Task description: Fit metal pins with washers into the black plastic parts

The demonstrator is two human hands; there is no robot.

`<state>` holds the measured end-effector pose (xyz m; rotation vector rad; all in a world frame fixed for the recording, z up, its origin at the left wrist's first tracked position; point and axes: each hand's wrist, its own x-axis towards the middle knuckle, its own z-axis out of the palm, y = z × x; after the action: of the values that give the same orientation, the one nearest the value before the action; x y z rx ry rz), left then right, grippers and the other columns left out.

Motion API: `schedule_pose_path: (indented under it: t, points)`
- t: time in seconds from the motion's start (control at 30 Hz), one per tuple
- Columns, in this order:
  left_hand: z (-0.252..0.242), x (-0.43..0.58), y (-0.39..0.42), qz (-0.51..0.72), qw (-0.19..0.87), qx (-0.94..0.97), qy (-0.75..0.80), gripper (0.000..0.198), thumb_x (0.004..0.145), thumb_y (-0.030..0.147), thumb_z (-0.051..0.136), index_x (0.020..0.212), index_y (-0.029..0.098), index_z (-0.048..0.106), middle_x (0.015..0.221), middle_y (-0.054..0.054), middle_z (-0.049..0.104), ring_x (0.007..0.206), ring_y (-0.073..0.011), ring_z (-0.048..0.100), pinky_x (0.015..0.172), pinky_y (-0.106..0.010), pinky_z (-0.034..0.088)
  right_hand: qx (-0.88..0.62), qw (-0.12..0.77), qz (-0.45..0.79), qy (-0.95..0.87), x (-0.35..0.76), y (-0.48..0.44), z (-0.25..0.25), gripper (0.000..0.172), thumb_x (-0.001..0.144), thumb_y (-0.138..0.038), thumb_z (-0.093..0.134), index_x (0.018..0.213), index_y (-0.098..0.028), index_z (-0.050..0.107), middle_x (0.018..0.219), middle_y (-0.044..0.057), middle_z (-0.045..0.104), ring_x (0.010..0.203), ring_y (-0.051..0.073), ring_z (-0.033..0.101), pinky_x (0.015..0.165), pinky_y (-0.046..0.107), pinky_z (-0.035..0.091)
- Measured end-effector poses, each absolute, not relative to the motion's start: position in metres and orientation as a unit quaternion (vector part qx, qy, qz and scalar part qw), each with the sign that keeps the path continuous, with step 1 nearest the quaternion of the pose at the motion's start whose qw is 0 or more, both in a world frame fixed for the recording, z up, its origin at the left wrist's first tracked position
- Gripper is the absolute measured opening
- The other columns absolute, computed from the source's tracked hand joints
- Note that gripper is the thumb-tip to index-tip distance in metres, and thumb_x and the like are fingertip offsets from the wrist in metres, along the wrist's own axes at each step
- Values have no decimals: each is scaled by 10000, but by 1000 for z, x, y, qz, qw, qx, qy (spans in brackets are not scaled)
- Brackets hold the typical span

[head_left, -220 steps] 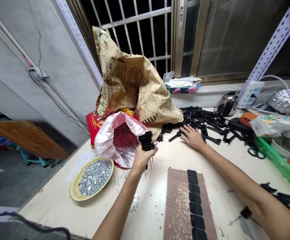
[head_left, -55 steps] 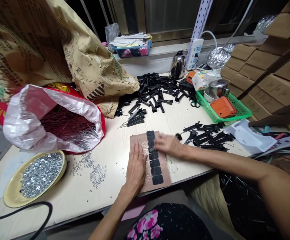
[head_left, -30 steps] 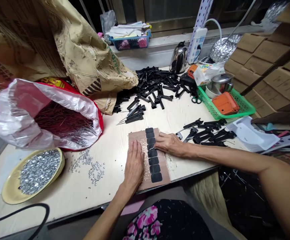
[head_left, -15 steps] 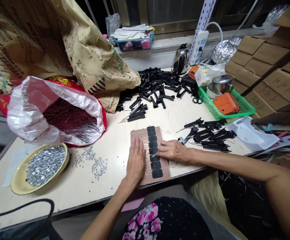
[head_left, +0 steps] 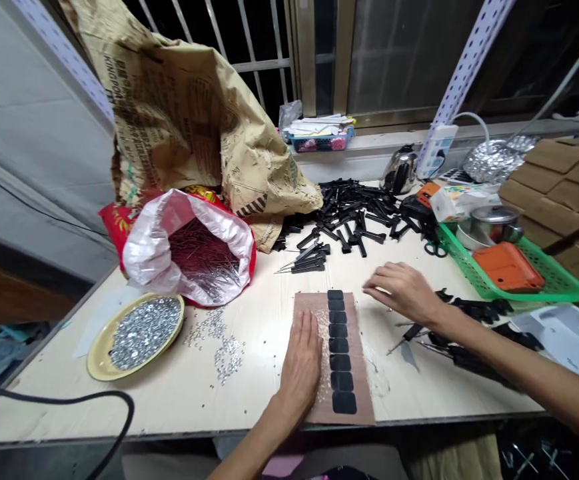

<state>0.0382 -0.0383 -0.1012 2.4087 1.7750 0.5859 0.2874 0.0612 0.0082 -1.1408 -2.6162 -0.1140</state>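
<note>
Left hand (head_left: 303,357) seems to steady the board (head_left: 362,390) on the bench (head_left: 409,397).
It lies flat beside the black pads (head_left: 340,363); the right hand (head_left: 405,288) hangs apart, fingers bent, any hold unclear. The next move likely calls for keeping the board still.

- Board (head_left: 362,397): on the desk (head_left: 264,293), at its front edge.
- On the board's left side: left fingers (head_left: 303,325); on its right side: a row of pads (head_left: 340,362).
- Left of the board: loose washers (head_left: 228,358), then a dish (head_left: 98,362) holding more.
- Behind-left of the board: a bag (head_left: 144,250) holding rods (head_left: 196,250); farther back, a sack (head_left: 264,167).
- Behind the board: piled handles (head_left: 354,205).
- Right of the board: right fingers (head_left: 389,272); farther back, a basket (head_left: 469,273) holding a case (head_left: 509,267).
</note>
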Motion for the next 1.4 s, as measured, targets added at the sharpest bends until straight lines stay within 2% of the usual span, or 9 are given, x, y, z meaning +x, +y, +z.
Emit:
schedule_pose_path:
  t: [0.2,0.33,0.43,0.53,0.77,0.97,1.1,1.27,1.4]
  points:
    - [-66,23,-54,259,44,790,554,383,938,203,370,1309,162,455,1423,-146,423,1358,-272,318,1031,-493,420,-387,74,-26,-919,139,128,-32,201,919,-304,488,959,-170,633,1000,92,614,949,212,511,738,305,371]
    - [-37,-36,-74,311,-10,712,630,267,914,209,442,1134,209,595,1139,-108,613,1123,-252,534,912,-467,498,-401,53,-7,-914,106,146,-53,215,918,-260,463,994,-144,626,1049,134,587,959,239,505,708,314,378]
    - [-31,-82,-84,284,-51,668,686,231,903,244,474,1057,202,641,976,-94,635,933,-244,554,817,-439,511,-404,43,4,-914,107,148,-59,271,945,-247,374,987,-155,626,1048,131,574,945,237,499,667,299,369]
    - [-36,-102,-84,239,-59,677,693,228,896,247,489,1033,186,661,929,-91,635,890,-238,521,759,-384,503,-418,50,13,-907,109,145,-60,286,943,-231,350,979,-156,624,1044,127,574,954,243,485,649,293,355]
    - [-49,-98,-63,118,-49,733,668,224,902,218,470,945,214,690,810,-74,614,798,-213,488,682,-331,453,-401,188,49,-895,120,129,-45,239,928,-219,396,1015,-178,615,986,79,608,911,202,522,728,282,382]
    - [-52,-108,-52,111,-30,770,628,221,894,226,455,817,185,657,780,-91,614,804,-243,513,719,-375,442,-361,314,123,-869,149,93,-15,255,917,-190,407,1064,-173,614,1002,67,598,926,184,545,795,298,430]
    - [-47,-98,-50,236,96,708,658,174,860,313,514,847,186,632,827,-76,636,816,-231,561,737,-369,460,-363,346,191,-844,171,69,-3,248,906,-173,415,1051,-168,617,1000,53,599,923,168,558,834,323,453]
    - [-28,-47,-45,446,471,441,620,265,732,383,672,833,153,588,815,-43,672,705,-152,635,685,-306,521,-373,321,230,-840,195,33,-2,314,906,-168,403,1144,-190,608,976,45,600,868,145,562,765,290,471]
    - [-18,-6,-45,462,523,434,570,248,753,355,665,820,136,570,757,-42,666,660,-139,635,672,-316,544,-403,273,217,-846,216,10,-8,308,902,-184,431,1141,-208,623,951,45,594,860,151,562,747,279,462]
